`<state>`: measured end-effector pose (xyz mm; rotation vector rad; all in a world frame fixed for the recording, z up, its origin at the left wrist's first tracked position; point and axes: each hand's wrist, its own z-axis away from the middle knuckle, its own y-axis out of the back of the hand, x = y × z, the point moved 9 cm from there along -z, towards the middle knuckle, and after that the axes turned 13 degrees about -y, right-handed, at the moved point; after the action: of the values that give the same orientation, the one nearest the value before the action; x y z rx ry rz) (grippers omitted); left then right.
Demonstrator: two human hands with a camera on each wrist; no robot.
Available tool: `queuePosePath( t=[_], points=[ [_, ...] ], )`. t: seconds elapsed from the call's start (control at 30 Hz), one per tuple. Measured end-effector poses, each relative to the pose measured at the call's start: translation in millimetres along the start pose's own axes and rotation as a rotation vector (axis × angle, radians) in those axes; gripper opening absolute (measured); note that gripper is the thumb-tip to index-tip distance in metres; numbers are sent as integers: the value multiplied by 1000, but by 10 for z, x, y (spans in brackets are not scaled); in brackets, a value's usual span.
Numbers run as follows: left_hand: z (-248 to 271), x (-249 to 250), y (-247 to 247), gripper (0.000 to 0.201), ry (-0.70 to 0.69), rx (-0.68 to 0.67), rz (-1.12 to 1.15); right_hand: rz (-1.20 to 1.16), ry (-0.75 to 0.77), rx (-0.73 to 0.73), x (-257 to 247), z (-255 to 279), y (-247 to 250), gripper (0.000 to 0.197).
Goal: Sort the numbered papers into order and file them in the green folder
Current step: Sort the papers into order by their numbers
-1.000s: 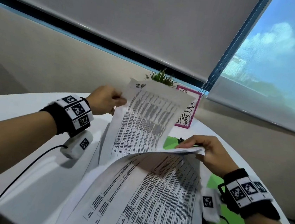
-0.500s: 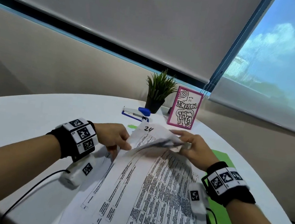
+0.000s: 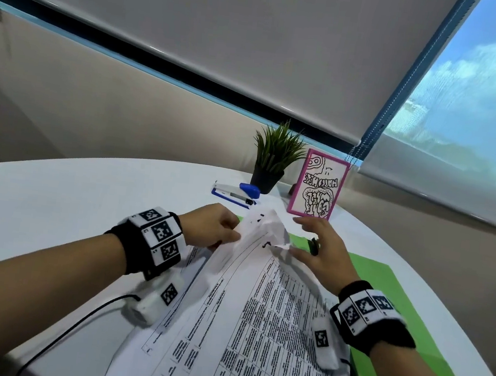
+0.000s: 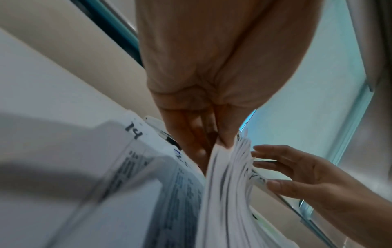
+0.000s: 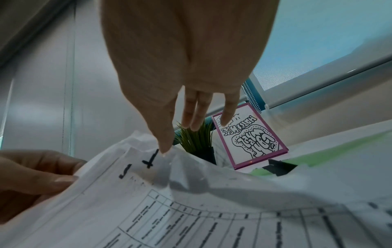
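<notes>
1. Office or meeting room.
2. White round-edged bench [image 3: 54, 196] set by a window wall.
3. Grey roller blinds [image 3: 227, 31] drawn down, bead chain [image 3: 382, 110] at the blue frame; sky shows through the right pane.
4. Desk stationery: blue stapler [image 3: 249, 190], marker pen [image 3: 241, 198] on a blue clipboard [image 3: 224, 197].
5. Small potted plant [image 3: 275, 157], pink-framed doodle card [image 3: 320, 190] standing beside it.
6. Printed table sheets [image 3: 255, 328] with handwritten numbers, green folder [image 3: 383, 290] under them.

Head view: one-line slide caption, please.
Left hand pinches the printed white paper stack; open right hand thumbs its corner.
</notes>
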<state>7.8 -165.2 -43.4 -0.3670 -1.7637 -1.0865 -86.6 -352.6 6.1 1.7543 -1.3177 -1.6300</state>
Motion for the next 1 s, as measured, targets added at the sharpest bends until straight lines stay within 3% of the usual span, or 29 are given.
queuePosePath(
  t=[0.2, 0.37, 0.47, 0.7, 0.8, 0.93, 1.0],
  points=[
    [-24, -71, -69, 32, 95, 85, 120, 66, 98, -64, -61, 105, -46, 42],
    [-16, -140, -116, 10, 148, 121, 266, 26, 39, -83, -10, 126, -70, 31],
    [-11, -211, -98, 11, 189, 158, 244, -17, 11, -110, -2, 137, -91, 21],
    [-20, -125, -112, 45, 145, 128, 190, -197, -15, -185, 74, 133, -146, 40],
    [-49, -113, -111, 31, 83, 110, 119, -90, 30, -204, 46, 142, -180, 49],
    [-32, -104, -111, 29, 86, 123, 177, 32, 69, -173, 47, 134, -208, 20],
    [-24, -91, -132, 28, 105, 125, 217, 50, 101, -130, 30, 138, -168, 16]
  ],
)
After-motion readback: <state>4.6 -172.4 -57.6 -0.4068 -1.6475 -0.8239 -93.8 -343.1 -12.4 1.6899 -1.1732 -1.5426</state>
